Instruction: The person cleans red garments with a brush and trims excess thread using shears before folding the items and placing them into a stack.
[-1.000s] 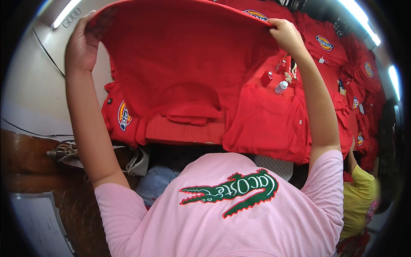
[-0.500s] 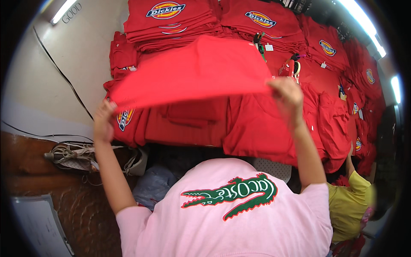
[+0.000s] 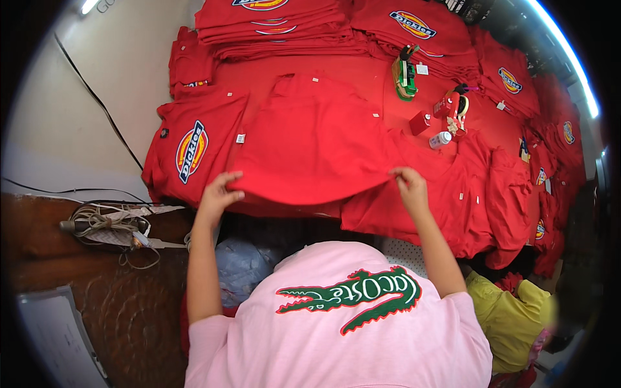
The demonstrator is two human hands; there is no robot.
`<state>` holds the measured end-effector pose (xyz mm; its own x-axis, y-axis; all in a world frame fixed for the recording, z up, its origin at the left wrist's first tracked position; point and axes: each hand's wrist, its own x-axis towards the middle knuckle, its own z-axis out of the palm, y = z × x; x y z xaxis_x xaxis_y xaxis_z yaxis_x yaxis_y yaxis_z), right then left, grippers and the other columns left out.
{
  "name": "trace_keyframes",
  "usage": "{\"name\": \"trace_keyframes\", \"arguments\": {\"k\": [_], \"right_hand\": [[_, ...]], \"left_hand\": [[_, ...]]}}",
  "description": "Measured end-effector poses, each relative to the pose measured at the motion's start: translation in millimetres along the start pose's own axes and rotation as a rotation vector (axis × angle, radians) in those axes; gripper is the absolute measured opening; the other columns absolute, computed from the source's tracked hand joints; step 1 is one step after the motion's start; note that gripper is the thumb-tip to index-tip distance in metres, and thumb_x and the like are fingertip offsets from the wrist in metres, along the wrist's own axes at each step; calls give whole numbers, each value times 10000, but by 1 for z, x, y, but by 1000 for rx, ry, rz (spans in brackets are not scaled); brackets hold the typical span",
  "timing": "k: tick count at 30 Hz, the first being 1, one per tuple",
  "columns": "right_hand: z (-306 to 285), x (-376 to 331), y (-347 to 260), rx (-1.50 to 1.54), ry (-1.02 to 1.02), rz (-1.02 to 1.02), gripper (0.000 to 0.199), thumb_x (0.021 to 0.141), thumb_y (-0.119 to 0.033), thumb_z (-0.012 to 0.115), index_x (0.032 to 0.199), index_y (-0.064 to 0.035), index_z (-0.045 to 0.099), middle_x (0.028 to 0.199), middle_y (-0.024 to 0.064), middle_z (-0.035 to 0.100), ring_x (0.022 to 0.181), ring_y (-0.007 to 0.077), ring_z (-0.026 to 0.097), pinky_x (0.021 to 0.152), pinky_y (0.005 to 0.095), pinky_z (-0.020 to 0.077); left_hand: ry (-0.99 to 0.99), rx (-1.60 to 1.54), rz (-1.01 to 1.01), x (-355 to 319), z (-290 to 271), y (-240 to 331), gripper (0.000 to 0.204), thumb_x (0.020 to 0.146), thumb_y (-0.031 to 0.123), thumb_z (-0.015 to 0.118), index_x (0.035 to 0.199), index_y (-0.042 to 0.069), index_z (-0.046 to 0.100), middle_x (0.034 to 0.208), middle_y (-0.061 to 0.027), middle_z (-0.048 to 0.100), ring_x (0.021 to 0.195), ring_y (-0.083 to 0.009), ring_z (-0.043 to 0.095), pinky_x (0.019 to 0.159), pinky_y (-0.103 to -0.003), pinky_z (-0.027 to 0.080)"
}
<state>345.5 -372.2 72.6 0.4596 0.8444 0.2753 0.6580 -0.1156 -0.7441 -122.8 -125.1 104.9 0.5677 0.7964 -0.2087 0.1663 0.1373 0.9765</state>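
Observation:
A plain red shirt lies spread across the red-covered table in front of me, its near hem bowing toward me. At the hem's left end is my left hand, thumb and forefinger apart beside the cloth. My right hand pinches the hem's right corner between thumb and fingertips. Left of this shirt, a folded red shirt with a printed emblem lies flat. More plain red shirts lie loosely to the right, hanging over the table's near edge.
Folded red shirts are stacked at the back. A green tape dispenser, a small red box and a white bottle stand right of centre. Tangled cables sit at left. A person in yellow is at lower right.
The shirt that both hands held up in the air has come down onto the table. My hands have moved closer together and lower. The dispenser, box and bottle are now uncovered.

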Motion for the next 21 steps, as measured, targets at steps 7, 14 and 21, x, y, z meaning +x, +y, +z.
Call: {"name": "trace_keyframes", "arguments": {"k": [7,14,21], "right_hand": [[-87,153,-47,182,332,-222,124,932,81,580,985,-26,612,946,34,701,848,82,625,782,266,522],[-150,87,-93,138,545,-315,201,936,168,528,968,-1,632,1200,123,743,1088,154,675,1004,294,506],[-33,-23,-21,46,289,38,294,841,179,556,966,10,761,1156,167,763,1140,297,720,1024,370,541]], "left_hand": [[256,279,683,139,16,202,252,969,123,768,1179,-13,745,1090,-43,754,975,-99,687,853,-253,566],[417,37,878,140,29,255,156,997,89,725,1107,-1,790,1091,-43,760,1035,-108,681,950,-254,541],[230,793,700,148,27,69,354,865,52,776,1217,62,751,1256,-176,666,1217,-323,635,1078,-396,490]]}}
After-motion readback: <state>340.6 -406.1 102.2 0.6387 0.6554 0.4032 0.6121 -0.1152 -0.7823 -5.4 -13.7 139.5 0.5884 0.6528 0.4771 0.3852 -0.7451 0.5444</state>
